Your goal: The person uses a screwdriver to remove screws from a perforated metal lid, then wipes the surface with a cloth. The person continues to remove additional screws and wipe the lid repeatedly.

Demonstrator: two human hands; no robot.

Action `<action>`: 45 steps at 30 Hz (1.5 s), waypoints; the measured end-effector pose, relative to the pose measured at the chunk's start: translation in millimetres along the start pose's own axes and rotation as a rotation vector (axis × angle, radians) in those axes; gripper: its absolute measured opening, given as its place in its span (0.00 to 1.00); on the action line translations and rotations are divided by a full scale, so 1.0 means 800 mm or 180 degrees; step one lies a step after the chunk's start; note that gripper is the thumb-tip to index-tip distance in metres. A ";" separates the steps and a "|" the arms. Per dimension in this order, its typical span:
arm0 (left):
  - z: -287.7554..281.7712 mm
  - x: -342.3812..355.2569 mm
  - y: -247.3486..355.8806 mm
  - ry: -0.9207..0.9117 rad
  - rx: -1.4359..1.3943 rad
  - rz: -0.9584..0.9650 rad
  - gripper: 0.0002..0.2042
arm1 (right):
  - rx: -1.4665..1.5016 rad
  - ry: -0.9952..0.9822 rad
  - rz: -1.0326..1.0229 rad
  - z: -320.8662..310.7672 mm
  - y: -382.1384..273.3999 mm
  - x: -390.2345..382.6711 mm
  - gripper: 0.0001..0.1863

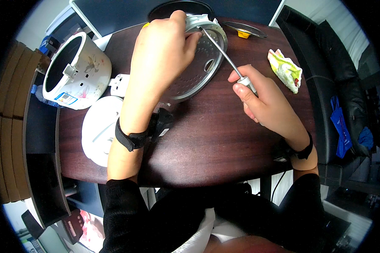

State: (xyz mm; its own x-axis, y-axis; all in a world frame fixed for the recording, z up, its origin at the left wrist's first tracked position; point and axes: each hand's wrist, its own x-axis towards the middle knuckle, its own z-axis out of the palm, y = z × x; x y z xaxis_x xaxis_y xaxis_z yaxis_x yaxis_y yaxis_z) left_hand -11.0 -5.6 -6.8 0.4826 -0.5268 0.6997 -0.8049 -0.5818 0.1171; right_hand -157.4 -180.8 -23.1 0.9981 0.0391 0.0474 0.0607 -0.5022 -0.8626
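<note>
Screwdriver (229, 62) up at the perforated disc (188, 80)!

And the right hand (261, 92) is closed firmly around the handle (245, 82), the tool slanting up and leftward. Left hand (162, 50) is clamped on the disc's upper rim, holding it tilted over the far part of the dark table (223, 139). Tip's right by the left thumb, though whether it touches metal is hard to make out! Over on the left, a white cooker body (86, 71) stands near a round white cover (98, 145); far right, a crumpled green-and-white cloth (285, 69).
</note>
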 end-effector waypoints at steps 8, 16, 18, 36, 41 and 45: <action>0.002 -0.002 0.003 0.0017 0.0111 -0.0054 0.13 | 0.3047 -0.0947 0.0590 0.002 -0.005 -0.004 0.15; 0.001 -0.002 0.003 -0.0039 0.0028 -0.0164 0.13 | 0.1262 -0.0521 0.0464 -0.015 -0.008 -0.006 0.15; 0.001 -0.002 0.004 -0.0033 0.0043 -0.0169 0.13 | 0.0327 0.0005 0.0141 -0.011 -0.002 -0.005 0.13; 0.003 -0.001 0.002 0.0027 -0.0026 0.0097 0.13 | -0.1477 0.0677 -0.0813 -0.008 0.017 -0.001 0.11; 0.001 -0.003 0.000 -0.0016 0.0083 0.0104 0.13 | -0.0252 0.0010 -0.0037 -0.002 0.000 -0.001 0.10; 0.004 -0.001 0.001 0.0021 0.0114 0.0100 0.13 | 0.1455 -0.0376 0.0353 0.019 -0.001 -0.005 0.13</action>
State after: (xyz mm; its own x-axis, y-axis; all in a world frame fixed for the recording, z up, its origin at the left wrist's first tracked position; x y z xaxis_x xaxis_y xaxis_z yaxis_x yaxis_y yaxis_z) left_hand -11.2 -8.0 -9.8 0.4550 -0.5411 0.7072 -0.8066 -0.5870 0.0698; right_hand -161.7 -167.7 -30.4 0.9887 0.1180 -0.0921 -0.0832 -0.0789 -0.9934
